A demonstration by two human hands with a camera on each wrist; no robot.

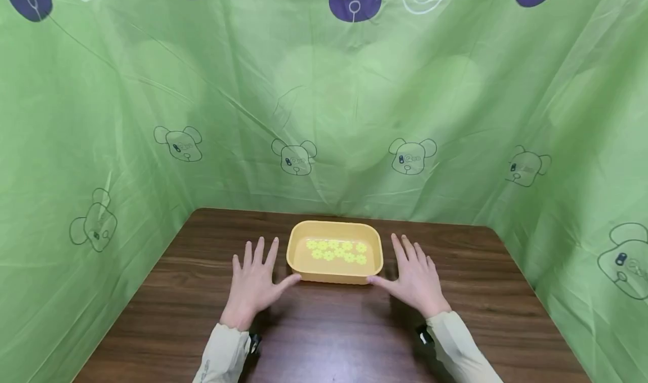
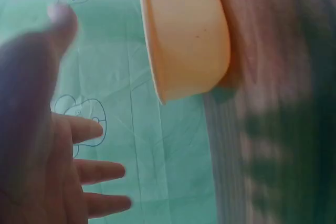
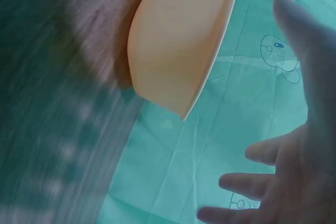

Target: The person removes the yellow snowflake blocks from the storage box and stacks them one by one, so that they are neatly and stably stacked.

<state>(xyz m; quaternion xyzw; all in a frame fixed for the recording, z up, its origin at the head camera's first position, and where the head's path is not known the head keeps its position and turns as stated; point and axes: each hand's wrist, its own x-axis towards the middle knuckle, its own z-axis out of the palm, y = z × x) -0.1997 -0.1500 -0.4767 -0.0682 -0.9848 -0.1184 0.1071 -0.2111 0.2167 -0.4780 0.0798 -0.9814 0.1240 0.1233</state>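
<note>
A shallow yellow rectangular tub (image 1: 334, 274) with rounded corners stands on the table, yellow flower shapes (image 1: 338, 252) spread over its floor. My left hand (image 1: 255, 289) is spread just left of the tub, its thumb tip by the near left corner. On the other side, my right hand (image 1: 416, 279) has its fingers straight and apart, the thumb reaching to the near right corner. Both wrist views show a gap between the tub's side (image 2: 184, 40) and the fingers. Neither hand grips anything. Whether the flowers are loose pieces or printed cannot be told.
The dark wooden table (image 1: 334, 332) has its back edge close behind the tub. A green curtain (image 1: 349, 102) with bear drawings hangs around the back and both sides. Each wrist carries a small black device (image 1: 424, 334) below the cuff.
</note>
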